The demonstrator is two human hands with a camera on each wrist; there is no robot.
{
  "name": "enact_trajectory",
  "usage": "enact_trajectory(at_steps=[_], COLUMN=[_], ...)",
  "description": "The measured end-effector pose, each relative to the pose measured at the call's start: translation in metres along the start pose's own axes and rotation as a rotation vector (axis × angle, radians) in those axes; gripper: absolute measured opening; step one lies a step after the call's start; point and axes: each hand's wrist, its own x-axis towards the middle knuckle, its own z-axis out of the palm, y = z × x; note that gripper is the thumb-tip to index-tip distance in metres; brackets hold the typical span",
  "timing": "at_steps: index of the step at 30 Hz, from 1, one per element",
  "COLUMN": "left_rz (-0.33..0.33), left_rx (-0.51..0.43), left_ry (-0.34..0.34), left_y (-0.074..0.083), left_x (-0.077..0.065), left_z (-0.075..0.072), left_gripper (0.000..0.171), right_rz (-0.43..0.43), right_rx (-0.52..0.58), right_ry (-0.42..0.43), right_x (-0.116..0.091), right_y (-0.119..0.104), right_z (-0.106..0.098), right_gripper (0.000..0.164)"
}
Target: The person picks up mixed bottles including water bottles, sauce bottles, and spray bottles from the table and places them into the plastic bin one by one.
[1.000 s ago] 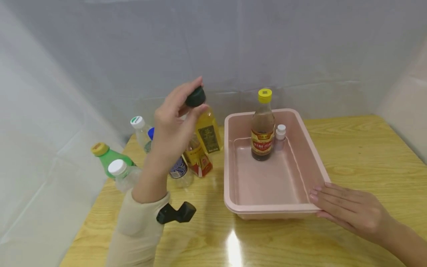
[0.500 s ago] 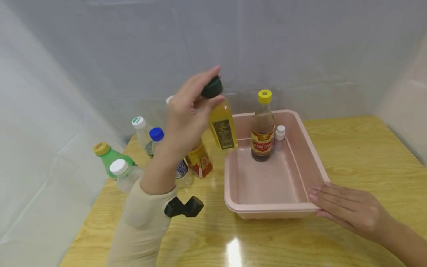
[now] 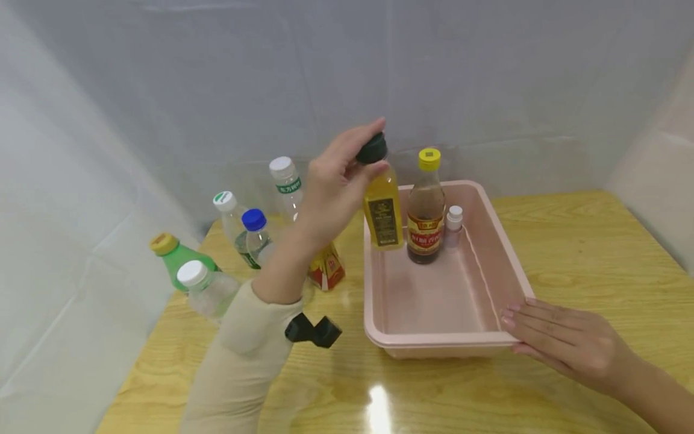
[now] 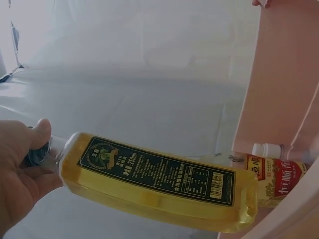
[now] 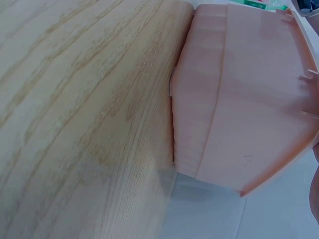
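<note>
My left hand point(image 3: 341, 181) pinches the dark green cap of an oil bottle point(image 3: 384, 220). Filled with yellow oil, the bottle hangs nearly upright over the left rear rim of the pink plastic basin point(image 3: 370, 295). In the left wrist view its black label point(image 4: 159, 172) faces the camera. At the basin's near right corner, my right hand point(image 3: 575, 343) grips the rim, fingers over the inside and thumb outside below. Inside the basin stand a vinegar bottle point(image 3: 425, 232) with a yellow cap and a small white-capped bottle point(image 3: 454, 223).
Left of the basin stand several bottles: a green one point(image 3: 187, 262) with a yellow cap, a clear white-capped one point(image 3: 208, 295), a blue-capped one point(image 3: 256, 232), a green-banded one point(image 3: 287, 184) and one with a red and yellow label point(image 3: 327, 271). Pale sheeting point(image 3: 461, 78) surrounds the wooden table point(image 3: 585, 241).
My left hand has carried the oil bottle rightward, from among the bottles on the left to over the basin's rear left rim. My right hand has stayed at the basin's corner.
</note>
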Motion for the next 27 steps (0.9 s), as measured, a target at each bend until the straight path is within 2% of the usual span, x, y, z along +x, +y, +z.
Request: enact_trajectory(at_steps=[13,21,27], left_rz=[-0.015,-0.049,-0.043], left_rx=[0.053,0.070,0.096], left_ry=[-0.012,-0.034,-0.076], left_y=[-0.023,-0.034,-0.042], left_x=[-0.007,-0.008,-0.008], left_z=[0.016,0.018,0.019], left_gripper=[0.042,0.043,0.047], right_rz=[0.016,-0.005,-0.008], right_rx=[-0.007,-0.016,-0.013], right_ry=[-0.017,-0.011,-0.002], right_x=[-0.002,-0.002,-0.002], right_y=[-0.002,-0.001,0.001], right_z=[-0.002,-0.001,0.000], right_gripper=[0.025,0.024,0.024])
